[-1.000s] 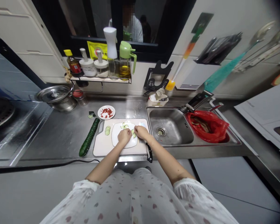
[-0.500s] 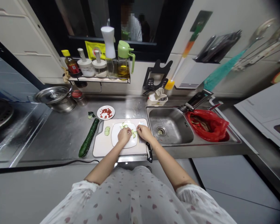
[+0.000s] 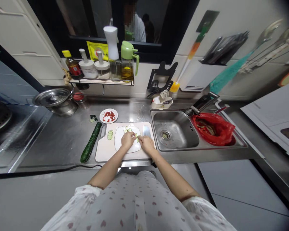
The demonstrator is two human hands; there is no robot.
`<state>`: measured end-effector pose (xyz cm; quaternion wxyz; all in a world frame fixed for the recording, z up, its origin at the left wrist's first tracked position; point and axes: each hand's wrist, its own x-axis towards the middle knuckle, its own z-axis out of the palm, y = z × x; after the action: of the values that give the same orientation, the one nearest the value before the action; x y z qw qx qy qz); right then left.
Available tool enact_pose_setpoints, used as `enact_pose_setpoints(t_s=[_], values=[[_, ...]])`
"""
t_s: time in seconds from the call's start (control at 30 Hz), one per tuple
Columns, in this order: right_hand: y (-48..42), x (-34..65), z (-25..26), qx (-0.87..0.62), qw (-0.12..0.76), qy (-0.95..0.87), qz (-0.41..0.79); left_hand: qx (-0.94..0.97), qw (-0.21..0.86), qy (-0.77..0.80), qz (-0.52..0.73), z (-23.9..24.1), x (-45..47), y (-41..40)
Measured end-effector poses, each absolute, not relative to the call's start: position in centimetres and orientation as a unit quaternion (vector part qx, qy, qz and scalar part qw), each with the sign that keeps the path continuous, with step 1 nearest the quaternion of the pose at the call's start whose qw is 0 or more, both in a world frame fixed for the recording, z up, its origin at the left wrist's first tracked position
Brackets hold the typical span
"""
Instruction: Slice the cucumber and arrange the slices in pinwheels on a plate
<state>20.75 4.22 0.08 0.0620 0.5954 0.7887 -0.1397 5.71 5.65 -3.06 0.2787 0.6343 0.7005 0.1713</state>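
Plate (image 3: 118,140) lies on the cutting board (image 3: 103,151), likely so both hands (image 3: 127,140) (image 3: 147,144) reach its cucumber slices (image 3: 128,130); whether they pinch any, I cannot tell.

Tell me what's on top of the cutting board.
On the cutting board: overlapping cucumber slices, a white plate holding more cucumber pieces, and a knife. The right hand covers the knife's middle; the left hand hides part of the plate.
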Motion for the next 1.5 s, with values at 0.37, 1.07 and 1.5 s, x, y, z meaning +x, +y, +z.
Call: enact_pose_setpoints(t_s=[0.37, 1.07, 1.5], values=[[4.3, 20.6, 0.09, 0.609, 0.072, 0.771, -0.171, 0.638, 0.269, 0.704, 0.157, -3.03, 5.56, 5.62], [4.29, 20.58, -0.01, 0.626, 0.065, 0.755, -0.185, 0.654, 0.268, 0.689, 0.159, -3.43, 5.39, 5.33], [4.86, 21.16, -0.35, 0.71, 0.003, 0.681, -0.179, 0.622, 0.292, 0.708, 0.164, -2.83, 6.06, 5.6]])
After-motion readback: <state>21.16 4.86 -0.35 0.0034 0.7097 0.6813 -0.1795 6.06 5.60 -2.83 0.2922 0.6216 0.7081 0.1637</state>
